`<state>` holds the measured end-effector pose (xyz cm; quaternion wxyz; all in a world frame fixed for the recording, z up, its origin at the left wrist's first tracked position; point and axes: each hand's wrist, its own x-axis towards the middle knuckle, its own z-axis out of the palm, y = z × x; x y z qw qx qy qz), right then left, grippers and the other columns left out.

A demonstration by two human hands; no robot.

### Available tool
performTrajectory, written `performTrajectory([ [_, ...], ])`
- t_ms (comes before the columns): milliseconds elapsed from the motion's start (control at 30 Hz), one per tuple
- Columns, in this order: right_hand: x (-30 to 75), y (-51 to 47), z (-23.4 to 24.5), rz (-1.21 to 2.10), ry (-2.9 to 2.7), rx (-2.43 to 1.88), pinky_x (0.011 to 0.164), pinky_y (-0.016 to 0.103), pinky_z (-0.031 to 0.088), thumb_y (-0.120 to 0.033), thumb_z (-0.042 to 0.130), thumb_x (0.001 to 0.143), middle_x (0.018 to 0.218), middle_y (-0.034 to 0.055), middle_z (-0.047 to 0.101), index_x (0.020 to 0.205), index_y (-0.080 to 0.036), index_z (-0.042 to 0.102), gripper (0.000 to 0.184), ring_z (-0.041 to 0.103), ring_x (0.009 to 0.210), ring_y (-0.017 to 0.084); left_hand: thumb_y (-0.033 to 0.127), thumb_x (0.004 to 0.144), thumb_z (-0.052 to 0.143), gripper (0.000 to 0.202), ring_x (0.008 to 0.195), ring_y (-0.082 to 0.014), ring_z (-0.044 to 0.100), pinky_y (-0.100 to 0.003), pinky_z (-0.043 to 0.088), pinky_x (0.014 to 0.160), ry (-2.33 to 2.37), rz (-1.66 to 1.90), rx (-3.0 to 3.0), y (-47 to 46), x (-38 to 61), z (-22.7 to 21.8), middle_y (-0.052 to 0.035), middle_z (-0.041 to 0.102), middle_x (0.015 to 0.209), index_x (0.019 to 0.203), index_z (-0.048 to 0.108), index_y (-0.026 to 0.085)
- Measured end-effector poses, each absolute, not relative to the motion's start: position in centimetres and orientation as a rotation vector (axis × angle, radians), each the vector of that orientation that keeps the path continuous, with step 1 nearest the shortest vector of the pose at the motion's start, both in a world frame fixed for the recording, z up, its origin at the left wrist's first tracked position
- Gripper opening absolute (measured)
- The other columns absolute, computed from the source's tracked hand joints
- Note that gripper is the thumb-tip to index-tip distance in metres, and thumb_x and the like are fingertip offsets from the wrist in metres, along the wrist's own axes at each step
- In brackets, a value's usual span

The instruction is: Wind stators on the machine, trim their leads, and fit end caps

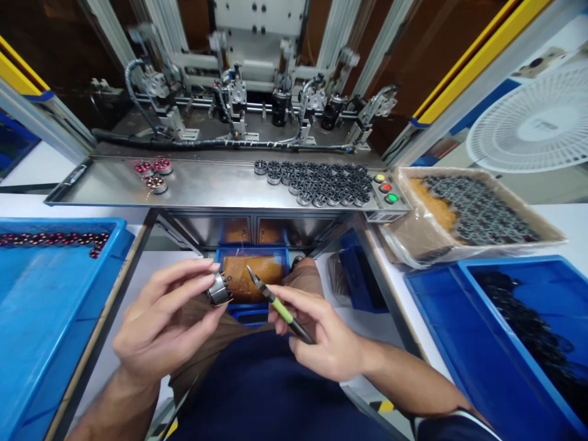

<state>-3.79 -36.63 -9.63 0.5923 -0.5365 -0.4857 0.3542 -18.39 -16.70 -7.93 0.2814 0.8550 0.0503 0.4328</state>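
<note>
My left hand (160,318) pinches a small round metal stator core (219,289) between thumb and fingertips, held over my lap. My right hand (321,334) grips a pair of green-handled tweezers (275,301), their point aimed up and left, a short way from the core. Below both hands a small blue bin (250,275) holds a tangle of copper-coloured wire scraps.
A steel shelf (206,184) carries three wound cores (154,173) at left, several bare cores (316,180) at right and coloured push buttons (384,187). Blue bins stand left (50,294) and right (505,331). A cardboard tray (473,211) holds more cores. A white fan (533,122) is far right.
</note>
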Motion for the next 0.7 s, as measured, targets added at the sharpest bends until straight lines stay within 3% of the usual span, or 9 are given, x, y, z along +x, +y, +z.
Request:
performTrajectory([
  [100,-4.1,-37.9,-8.4,1.01,-1.113,-1.138,0.084,0.034,0.056,0.005,0.05,0.065,0.108,0.006,0.058,0.145,-0.028,0.04,0.087,0.063,0.092,0.015,-0.002,0.06,0.081,0.064,0.099,-0.022,0.069,-0.035,0.061,0.082,0.031,1.213,2.343,-16.2,-18.8,-7.9,-0.0064,0.069,0.117,0.118,0.067,0.024],
  [233,-4.6,-38.3,-7.6,1.119,-1.098,-1.072,0.093,0.039,0.053,0.004,0.052,0.069,0.113,0.0077,0.06,0.147,-0.026,0.037,0.085,0.063,0.1,0.017,-0.005,0.06,0.079,0.064,0.1,-0.0226,0.07,-0.035,0.061,0.085,-0.024,1.21,2.408,-16.3,-18.8,-7.6,-0.0085,0.07,0.117,0.119,0.067,0.02],
  [467,-5.0,-37.4,-7.5,1.166,-1.04,-1.034,0.094,0.039,0.052,0.0,0.055,0.07,0.111,0.0077,0.062,0.145,-0.022,0.041,0.079,0.063,0.099,0.017,-0.011,0.061,0.075,0.069,0.107,-0.0232,0.069,-0.038,0.059,0.092,-0.017,1.135,2.347,-16.3,-19.3,-7.9,-0.0077,0.071,0.117,0.122,0.061,0.019],
  [700,-5.2,-37.0,-7.8,1.172,-1.012,-1.016,0.088,0.038,0.054,0.001,0.055,0.067,0.109,0.0068,0.063,0.144,-0.025,0.042,0.082,0.063,0.094,0.016,-0.011,0.061,0.073,0.052,0.108,-0.0227,0.069,-0.036,0.06,0.09,-0.005,1.105,2.197,-16.2,-19.9,-8.5,-0.0053,0.073,0.116,0.101,0.059,0.02],
])
